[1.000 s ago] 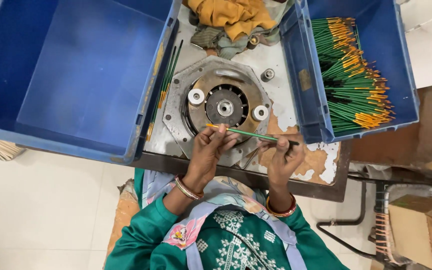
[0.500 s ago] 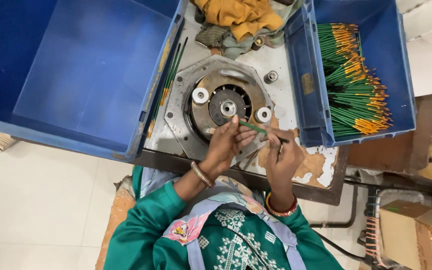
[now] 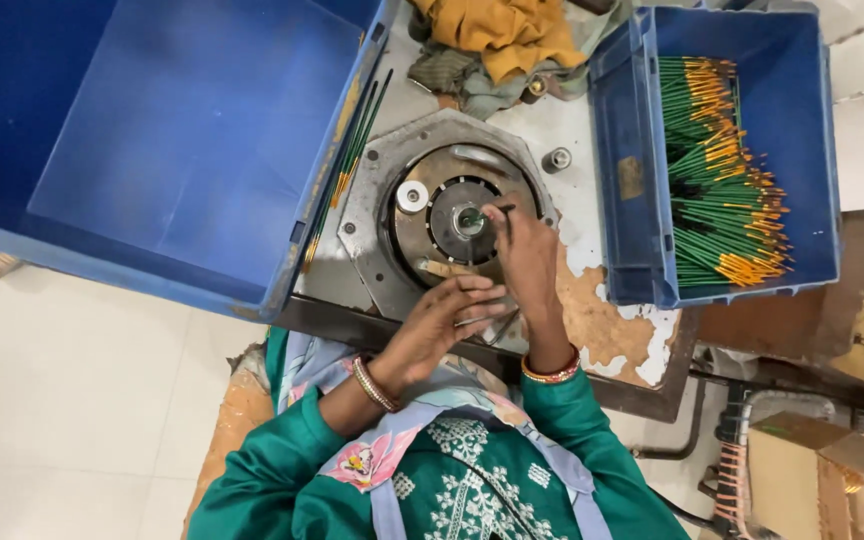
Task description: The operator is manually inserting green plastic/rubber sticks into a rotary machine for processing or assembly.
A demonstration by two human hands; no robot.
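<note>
Reaching over the round metal fixture [image 3: 462, 215], the right hand [image 3: 527, 250] pinches a thin green stick [image 3: 500, 209] at the centre hub, stick lying roughly left-right. Left hand [image 3: 444, 318], fingers loosely curled, rests at the fixture's near edge, farther from the hub.

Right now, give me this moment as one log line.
right hand: fingertips at hub of round metal fixture | left hand: at fixture's near edge | green sticks: in right crate
</note>
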